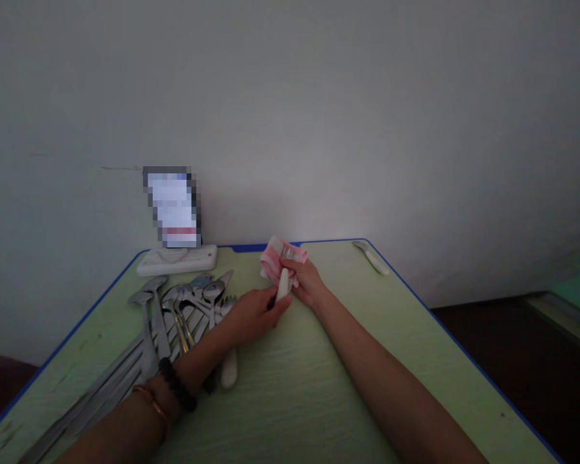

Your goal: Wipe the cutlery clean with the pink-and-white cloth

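My left hand (254,314) pinches the white handle of a utensil (283,284) over the middle of the green table (319,380). My right hand (305,278) holds a pink-and-white cloth (273,258) wrapped round the utensil's upper end, which is partly hidden by the cloth. Both hands meet just in front of the table's far edge. A pile of several metal spoons and forks (183,309) lies to the left of my left hand, and one white-handled piece (230,368) lies under my left forearm.
A single white-handled utensil (373,258) lies apart at the far right corner. A white stand (176,259) with a blurred screen (171,207) sits at the far left against the wall. The table has a blue rim, with dark floor to the right.
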